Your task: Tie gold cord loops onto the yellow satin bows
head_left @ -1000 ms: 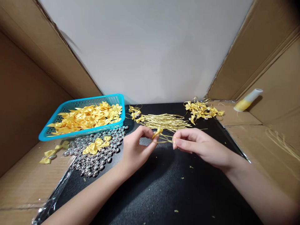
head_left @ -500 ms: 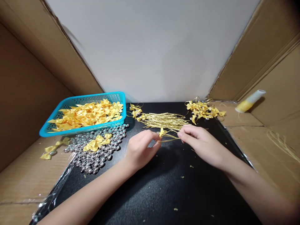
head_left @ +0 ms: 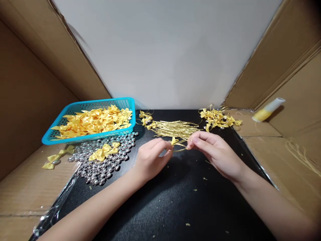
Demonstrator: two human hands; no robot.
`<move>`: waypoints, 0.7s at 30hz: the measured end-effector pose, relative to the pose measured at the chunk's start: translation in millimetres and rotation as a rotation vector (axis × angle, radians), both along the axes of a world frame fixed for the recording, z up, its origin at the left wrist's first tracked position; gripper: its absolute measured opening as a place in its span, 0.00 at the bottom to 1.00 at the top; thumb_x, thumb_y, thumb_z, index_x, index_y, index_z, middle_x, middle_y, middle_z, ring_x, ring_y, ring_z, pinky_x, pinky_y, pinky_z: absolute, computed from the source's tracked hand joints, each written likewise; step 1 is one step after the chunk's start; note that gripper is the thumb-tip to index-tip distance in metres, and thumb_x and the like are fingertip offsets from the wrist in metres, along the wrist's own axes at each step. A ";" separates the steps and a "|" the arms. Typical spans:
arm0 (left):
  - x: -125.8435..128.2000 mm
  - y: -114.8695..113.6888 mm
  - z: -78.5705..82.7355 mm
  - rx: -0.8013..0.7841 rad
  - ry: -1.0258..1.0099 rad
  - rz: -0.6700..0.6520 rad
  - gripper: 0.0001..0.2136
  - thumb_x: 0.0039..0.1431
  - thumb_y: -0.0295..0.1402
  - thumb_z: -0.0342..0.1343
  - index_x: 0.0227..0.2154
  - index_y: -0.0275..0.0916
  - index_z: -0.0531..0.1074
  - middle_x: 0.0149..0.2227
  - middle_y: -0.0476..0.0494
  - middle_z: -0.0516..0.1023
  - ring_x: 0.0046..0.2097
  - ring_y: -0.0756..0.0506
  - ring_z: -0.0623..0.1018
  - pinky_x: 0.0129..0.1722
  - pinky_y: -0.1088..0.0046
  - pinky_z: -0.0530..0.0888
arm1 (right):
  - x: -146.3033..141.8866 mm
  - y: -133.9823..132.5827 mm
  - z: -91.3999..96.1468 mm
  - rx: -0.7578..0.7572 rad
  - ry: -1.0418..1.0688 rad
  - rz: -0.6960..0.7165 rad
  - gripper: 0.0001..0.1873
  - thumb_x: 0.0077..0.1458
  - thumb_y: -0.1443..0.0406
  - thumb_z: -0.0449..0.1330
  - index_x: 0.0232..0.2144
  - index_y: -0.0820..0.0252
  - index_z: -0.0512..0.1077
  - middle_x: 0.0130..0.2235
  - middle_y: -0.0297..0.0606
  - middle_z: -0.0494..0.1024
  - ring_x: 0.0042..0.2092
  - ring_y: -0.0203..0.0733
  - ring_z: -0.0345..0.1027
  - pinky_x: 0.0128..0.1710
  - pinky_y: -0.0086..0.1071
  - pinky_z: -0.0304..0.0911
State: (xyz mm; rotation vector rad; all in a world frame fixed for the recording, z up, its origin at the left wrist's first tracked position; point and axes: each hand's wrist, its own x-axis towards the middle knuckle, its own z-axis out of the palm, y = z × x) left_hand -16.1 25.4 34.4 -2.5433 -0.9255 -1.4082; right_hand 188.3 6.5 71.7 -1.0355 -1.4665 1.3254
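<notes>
Between my thumb and fingertips, my left hand (head_left: 154, 157) pinches a small yellow ribbon bow (head_left: 174, 141); the fingers hide part of it. A thin gold cord (head_left: 180, 150) runs from the bow to the right in a loop. My right hand (head_left: 209, 147) is closed in a pinch on the far end of that cord. Both hands are just above the black table surface (head_left: 175, 201). Behind them lies a bundle of straight gold cords (head_left: 175, 129).
A blue basket (head_left: 45, 139) of yellow bows stands at left, with silver bells or beads (head_left: 100, 172) and a few bows (head_left: 105, 152) before it. Corded bows (head_left: 218, 118) are piled at back right. A yellow-white tube (head_left: 268, 110) and cardboard walls (head_left: 288, 43) flank the table.
My right hand has shifted slightly left toward the bow, its fingers turned inward with the cord end. My left hand has stayed nearly in place.
</notes>
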 end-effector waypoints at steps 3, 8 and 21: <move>-0.6 -0.4 3.0 -0.038 -0.020 -0.020 0.07 0.56 0.21 0.56 0.28 0.39 0.68 0.25 0.52 0.76 0.26 0.53 0.75 0.28 0.80 0.72 | -1.4 0.1 1.7 -0.070 0.053 -0.036 0.10 0.56 0.58 0.60 0.34 0.59 0.71 0.29 0.32 0.70 0.34 0.36 0.64 0.39 0.31 0.58; -3.9 1.5 5.8 -0.062 -0.067 -0.021 0.07 0.55 0.20 0.59 0.27 0.38 0.69 0.25 0.52 0.77 0.27 0.53 0.76 0.29 0.80 0.74 | 1.0 1.1 3.3 -0.201 0.078 -0.152 0.16 0.48 0.61 0.65 0.39 0.60 0.70 0.25 0.28 0.66 0.29 0.33 0.59 0.32 0.29 0.56; -2.8 -0.9 12.8 -0.631 -0.423 -0.156 0.06 0.51 0.26 0.66 0.27 0.38 0.73 0.25 0.52 0.79 0.26 0.54 0.78 0.27 0.83 0.77 | 24.7 7.5 19.3 -0.079 0.130 -0.260 0.09 0.48 0.63 0.65 0.31 0.60 0.71 0.23 0.27 0.65 0.23 0.28 0.57 0.23 0.26 0.52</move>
